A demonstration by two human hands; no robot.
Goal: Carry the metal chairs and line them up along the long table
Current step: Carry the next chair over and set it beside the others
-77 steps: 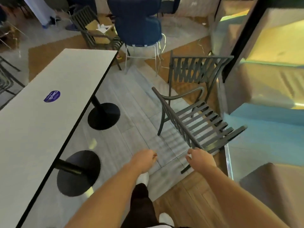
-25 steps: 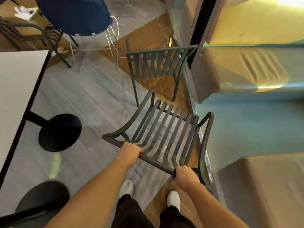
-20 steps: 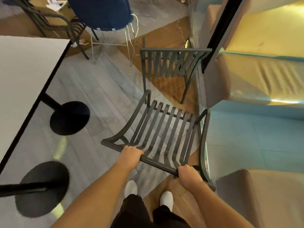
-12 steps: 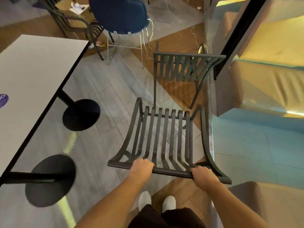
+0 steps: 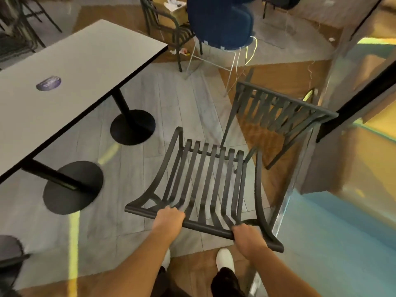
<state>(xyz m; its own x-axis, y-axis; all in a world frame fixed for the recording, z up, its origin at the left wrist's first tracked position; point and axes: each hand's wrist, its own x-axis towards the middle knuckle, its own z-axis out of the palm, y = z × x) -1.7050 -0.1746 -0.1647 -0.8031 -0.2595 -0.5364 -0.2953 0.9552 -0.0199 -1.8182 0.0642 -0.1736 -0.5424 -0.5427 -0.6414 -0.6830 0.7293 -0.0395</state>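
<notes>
A dark slatted metal chair (image 5: 205, 179) is right in front of me, its back toward me. My left hand (image 5: 169, 217) grips the top rail of that chair's back near its left end. My right hand (image 5: 248, 237) grips the same rail near its right end. A second metal chair (image 5: 276, 112) of the same kind stands just beyond, to the right, over wooden flooring. The long white table (image 5: 64, 76) runs along the left, on black posts with round bases (image 5: 132, 127).
A blue upholstered chair (image 5: 220, 24) on thin white legs stands at the far end of the table. Another dark metal chair (image 5: 167, 24) is behind it. A glass partition with a black post (image 5: 355, 101) closes the right side. Litter lies on the floor near the table's far corner.
My hands went from apart from the chair to gripping its back rail. The chair has swung round toward the table side, and my view has turned left, showing more of the table.
</notes>
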